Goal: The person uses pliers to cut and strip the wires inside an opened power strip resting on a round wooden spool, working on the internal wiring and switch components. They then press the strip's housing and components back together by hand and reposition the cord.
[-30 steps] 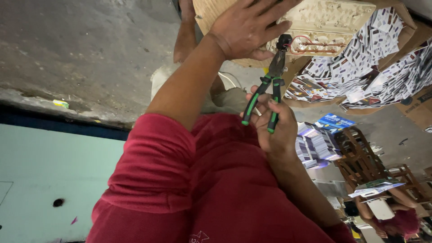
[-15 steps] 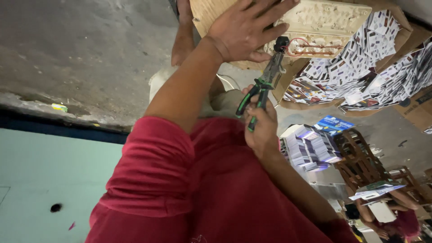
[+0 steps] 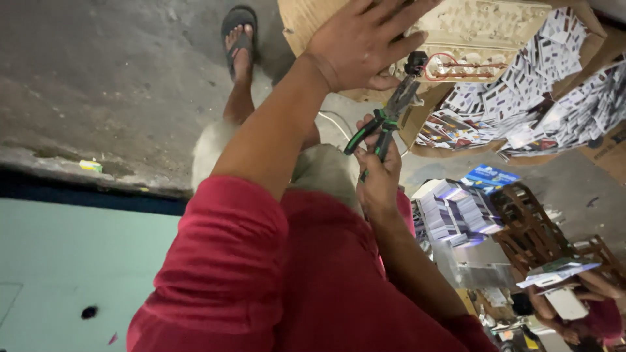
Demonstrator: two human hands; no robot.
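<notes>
My left hand (image 3: 362, 42) lies flat with fingers spread on a beige carved panel (image 3: 482, 26) at the top of the view. My right hand (image 3: 378, 173) grips pliers (image 3: 385, 117) by their green-and-black handles. The pliers point up and to the right. Their jaws reach a small black part (image 3: 415, 64) with a looped red wire (image 3: 450, 65) on the panel's edge, just beside my left thumb. Whether the jaws are clamped on the part is unclear. My red shirt (image 3: 306, 280) fills the lower middle.
Cardboard boxes hold heaps of printed cards (image 3: 541, 85) at the upper right, with stacked card bundles (image 3: 456, 208) below them. Dark wooden chairs (image 3: 528, 228) and another person (image 3: 587, 313) are at the lower right. My sandalled foot (image 3: 238, 36) rests on the concrete floor (image 3: 98, 85).
My right hand has raised the pliers, bringing their jaws up to the black part by my left thumb. The view has shifted, so my foot now shows.
</notes>
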